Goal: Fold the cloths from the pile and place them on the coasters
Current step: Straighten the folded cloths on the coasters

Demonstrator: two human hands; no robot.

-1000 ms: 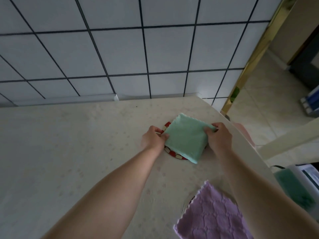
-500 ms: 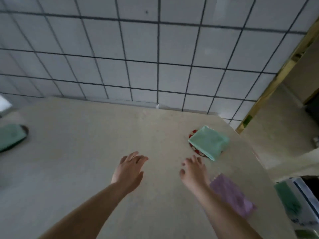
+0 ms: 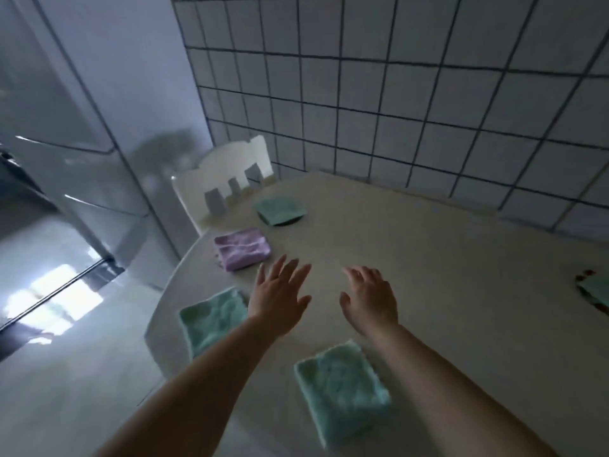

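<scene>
Both hands bare and empty above the desk [image 3: 445,258]: left hand [image 3: 280,298] with fingers spread straight, right hand [image 3: 370,300] relaxed, fingers loosely bent, nothing in either grip. Folded cloths all around: far green cloth [image 3: 280,210] on a dark coaster [image 3: 296,220], purple cloth [image 3: 242,247] just beyond the left hand, a green cloth at the left edge [image 3: 214,318], a near green cloth [image 3: 342,390] between the forearms, another green cloth on a red-edged coaster [image 3: 594,290] at the far right border. No unfolded pile in view.

Probably light, soft, limp terry; likely best pinched at two corners to keep the fold from sagging open. Little weight, so easily dragged by a sleeve or wrist.

Left-edge cloth close to the rounded desk rim, some risk of slipping off. White chair [image 3: 224,179] beyond, tiled wall [image 3: 412,94] behind. Bare desktop ahead of the hands, room enough to work.
</scene>
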